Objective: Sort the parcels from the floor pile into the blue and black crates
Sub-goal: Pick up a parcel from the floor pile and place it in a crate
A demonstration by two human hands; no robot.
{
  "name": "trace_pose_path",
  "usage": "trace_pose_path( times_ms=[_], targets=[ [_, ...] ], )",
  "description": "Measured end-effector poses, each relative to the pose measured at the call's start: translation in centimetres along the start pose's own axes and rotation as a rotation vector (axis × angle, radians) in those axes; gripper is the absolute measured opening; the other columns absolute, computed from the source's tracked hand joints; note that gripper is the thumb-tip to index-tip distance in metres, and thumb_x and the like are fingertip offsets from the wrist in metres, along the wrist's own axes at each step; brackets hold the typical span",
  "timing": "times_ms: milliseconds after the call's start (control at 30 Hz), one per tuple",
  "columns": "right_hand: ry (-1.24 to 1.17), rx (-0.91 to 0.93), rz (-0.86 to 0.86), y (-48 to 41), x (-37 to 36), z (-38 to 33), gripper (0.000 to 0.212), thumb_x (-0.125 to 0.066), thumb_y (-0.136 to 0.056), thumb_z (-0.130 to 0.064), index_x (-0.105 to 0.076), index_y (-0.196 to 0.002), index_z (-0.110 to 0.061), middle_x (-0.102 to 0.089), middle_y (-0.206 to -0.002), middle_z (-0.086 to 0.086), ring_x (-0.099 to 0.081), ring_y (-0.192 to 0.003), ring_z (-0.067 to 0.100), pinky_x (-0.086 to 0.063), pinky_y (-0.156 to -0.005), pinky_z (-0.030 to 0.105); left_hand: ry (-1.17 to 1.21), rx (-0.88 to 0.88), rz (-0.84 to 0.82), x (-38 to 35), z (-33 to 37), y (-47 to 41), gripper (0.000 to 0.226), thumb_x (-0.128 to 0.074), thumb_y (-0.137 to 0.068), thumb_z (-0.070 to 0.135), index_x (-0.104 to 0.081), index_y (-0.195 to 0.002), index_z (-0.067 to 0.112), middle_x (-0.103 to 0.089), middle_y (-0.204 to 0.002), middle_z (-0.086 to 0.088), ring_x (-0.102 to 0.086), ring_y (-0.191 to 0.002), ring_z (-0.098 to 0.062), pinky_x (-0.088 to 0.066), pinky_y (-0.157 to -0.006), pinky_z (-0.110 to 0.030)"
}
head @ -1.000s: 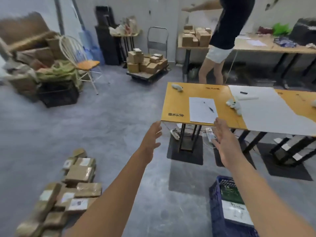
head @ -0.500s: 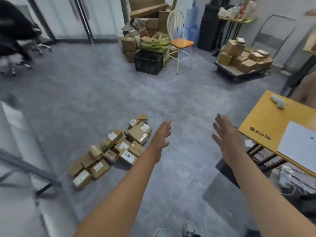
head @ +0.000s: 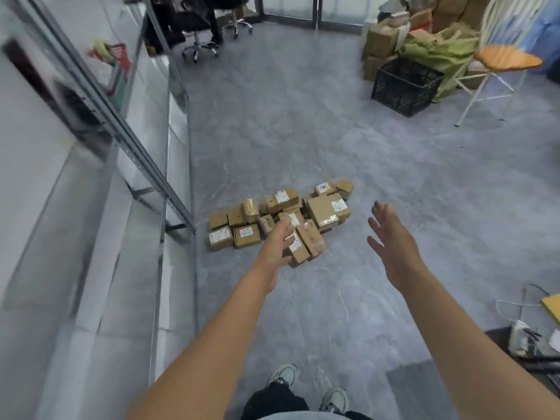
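Both arms are out in front, and the parcel pile (head: 281, 219) sits on the grey floor (head: 303, 131) at twelve o'clock from the sneakers (head: 283, 374). It is a low heap of brown cardboard boxes, most with white labels. The biggest box (head: 325, 210) lies on the pile's two o'clock side, and a long tape-wrapped parcel (head: 312, 239) slants along its near edge.

The left hand (head: 280, 242) hangs in front of the pile's near side, its fingers loosely together and slightly bent, holding nothing. Whether it touches a box is impossible to tell from up here. The right hand (head: 391, 241) floats at the pile's four o'clock, apart from it, fingers fanned wide and palm turned inward, nothing in it.

The black crate (head: 406, 86) stands well apart from the pile at one o'clock, backed against crumpled green sheeting (head: 436, 53) and stacked cartons (head: 381, 40). Just beside it, at two o'clock, is a white-framed chair with an orange seat (head: 506, 59).

Along the nine o'clock side runs a metal rack (head: 145, 153), its foot just beside the pile's left edge. Office chairs (head: 200, 28) stand at eleven o'clock, far back. At four o'clock there are loose cables (head: 515, 301), a yellow tabletop corner (head: 553, 307) and a dark mat (head: 424, 386). Only bare floor lies between the feet and the parcels.
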State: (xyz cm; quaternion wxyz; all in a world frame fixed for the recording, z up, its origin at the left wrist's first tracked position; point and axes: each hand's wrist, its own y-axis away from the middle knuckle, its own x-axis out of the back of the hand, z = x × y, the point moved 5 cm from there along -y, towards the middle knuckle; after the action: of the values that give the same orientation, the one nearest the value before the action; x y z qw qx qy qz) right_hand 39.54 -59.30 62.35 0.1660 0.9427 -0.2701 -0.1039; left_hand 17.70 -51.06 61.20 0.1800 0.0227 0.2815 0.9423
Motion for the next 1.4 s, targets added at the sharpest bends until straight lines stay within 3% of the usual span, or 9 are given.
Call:
trace_pose_path(
  times_ms=[67,200,300,433,1033,1400],
  targets=[
    [0.014,-0.007,-0.052,-0.4,-0.6,0.5,0.061,-0.038,-0.105,-0.061,-0.041,-0.158,-0.029,-0.045,-0.152,-0.019,-0.041,-0.145,0.008,-0.034,-0.120,0.042,0.010,0.001,0.050,0.9,-0.6,0.2,0.044,-0.040,-0.103,0.059,-0.049,-0.139,0.036,-0.049,-0.153,0.007,-0.047,-0.136,-0.014,-0.036,-0.113,-0.049],
    [0.037,-0.063,-0.103,-1.4,-1.5,1.7,0.069,-0.039,-0.103,-0.064,-0.035,-0.162,-0.028,-0.038,-0.163,-0.012,-0.039,-0.149,0.012,-0.034,-0.121,0.043,0.020,0.016,0.142,2.6,-2.1,0.3,0.051,-0.044,-0.101,0.061,-0.047,-0.143,0.033,-0.048,-0.154,0.003,-0.048,-0.137,-0.016,-0.037,-0.115,-0.052],
    [0.041,-0.085,-0.123,-2.0,-2.2,2.3,0.071,-0.041,-0.102,-0.066,-0.035,-0.162,-0.028,-0.039,-0.163,-0.012,-0.040,-0.148,0.011,-0.035,-0.120,0.042,0.018,0.035,0.157,3.4,-2.9,-0.3,0.064,-0.043,-0.101,0.064,-0.041,-0.154,0.028,-0.046,-0.156,0.004,-0.048,-0.137,-0.015,-0.037,-0.117,-0.052],
    [0.072,-0.105,-0.123,-4.0,-3.0,3.3,0.069,-0.039,-0.102,-0.066,-0.034,-0.162,-0.031,-0.036,-0.166,-0.011,-0.040,-0.149,0.012,-0.034,-0.122,0.045,0.029,0.058,0.159,4.1,-2.9,-2.1,0.065,-0.043,-0.101,0.062,-0.038,-0.156,0.027,-0.046,-0.156,0.004,-0.048,-0.137,-0.014,-0.036,-0.117,-0.051],
    [0.139,-0.236,-0.013,-17.0,-14.0,4.5,0.079,-0.040,-0.097,-0.071,-0.031,-0.164,-0.029,-0.033,-0.167,-0.010,-0.038,-0.150,0.016,-0.032,-0.124,0.048,0.013,0.223,0.028,11.7,0.3,-17.7,0.061,-0.039,-0.105,0.058,-0.036,-0.156,0.025,-0.039,-0.161,0.000,-0.040,-0.145,-0.018,-0.031,-0.120,-0.051],
    [0.113,-0.313,0.075,-23.2,-13.0,5.7,0.077,-0.038,-0.097,-0.069,-0.034,-0.162,-0.029,-0.035,-0.167,-0.009,-0.038,-0.151,0.017,-0.030,-0.125,0.049,-0.070,0.295,-0.035,10.6,1.1,-25.7,0.057,-0.041,-0.104,0.057,-0.040,-0.153,0.028,-0.043,-0.158,0.002,-0.044,-0.141,-0.016,-0.034,-0.118,-0.049]
  ],
)
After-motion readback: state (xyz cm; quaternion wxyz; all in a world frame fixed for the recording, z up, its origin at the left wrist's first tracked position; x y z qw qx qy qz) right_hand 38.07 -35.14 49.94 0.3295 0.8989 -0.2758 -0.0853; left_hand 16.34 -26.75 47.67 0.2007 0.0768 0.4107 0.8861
